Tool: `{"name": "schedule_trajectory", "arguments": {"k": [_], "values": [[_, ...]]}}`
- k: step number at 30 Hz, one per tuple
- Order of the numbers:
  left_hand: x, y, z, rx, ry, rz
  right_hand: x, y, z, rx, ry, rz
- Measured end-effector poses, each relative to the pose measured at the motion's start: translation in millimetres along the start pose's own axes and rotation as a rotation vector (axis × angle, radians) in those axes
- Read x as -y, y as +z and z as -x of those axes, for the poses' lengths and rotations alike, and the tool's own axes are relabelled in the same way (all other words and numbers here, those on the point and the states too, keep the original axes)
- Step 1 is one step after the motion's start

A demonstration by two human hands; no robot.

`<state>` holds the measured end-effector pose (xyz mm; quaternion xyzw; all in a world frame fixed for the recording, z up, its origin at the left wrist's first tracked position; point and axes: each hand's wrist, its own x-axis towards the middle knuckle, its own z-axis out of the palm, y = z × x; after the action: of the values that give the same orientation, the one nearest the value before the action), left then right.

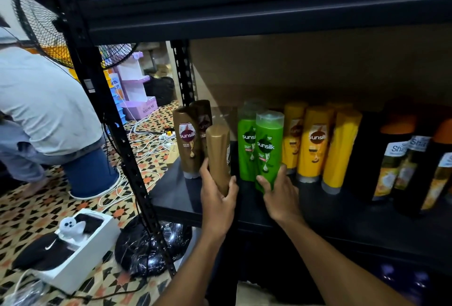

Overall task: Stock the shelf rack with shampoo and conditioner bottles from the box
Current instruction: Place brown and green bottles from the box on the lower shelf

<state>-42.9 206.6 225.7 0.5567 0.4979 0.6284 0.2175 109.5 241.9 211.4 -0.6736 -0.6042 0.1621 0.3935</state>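
My left hand (217, 198) grips a brown bottle (218, 154) near its lower end, holding it over the front left of the black shelf (176, 195). My right hand (278, 193) grips the base of a green Sunsilk bottle (269, 149) standing on the same shelf. Behind stand two more brown Sunsilk bottles (188, 139) and another green bottle (247, 144). The box is out of view.
Yellow bottles (315, 144) and dark bottles with orange caps (401, 159) fill the shelf to the right. The rack's black upright (117, 120) runs down at left. A person in a light shirt (41, 105) crouches on the patterned floor beside a fan base (146, 247), cables and a white box (80, 254).
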Motion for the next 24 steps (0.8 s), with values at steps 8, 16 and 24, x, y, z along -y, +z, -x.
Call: {"name": "schedule_trajectory", "arguments": {"k": [8,16,24], "values": [[7.3,-2.7,-27.3,-0.072,-0.048,-0.302,-3.2,-0.9,0.9,0.001,-0.005,-0.021],[40.1,6.7,-50.9,0.026,-0.274,-0.623,-3.7,0.7,-3.3,-0.020,-0.019,-0.065],[39.7,20.2,-57.9,-0.079,-0.342,-0.832,-6.8,3.6,-5.6,-0.011,-0.025,-0.034]]}}
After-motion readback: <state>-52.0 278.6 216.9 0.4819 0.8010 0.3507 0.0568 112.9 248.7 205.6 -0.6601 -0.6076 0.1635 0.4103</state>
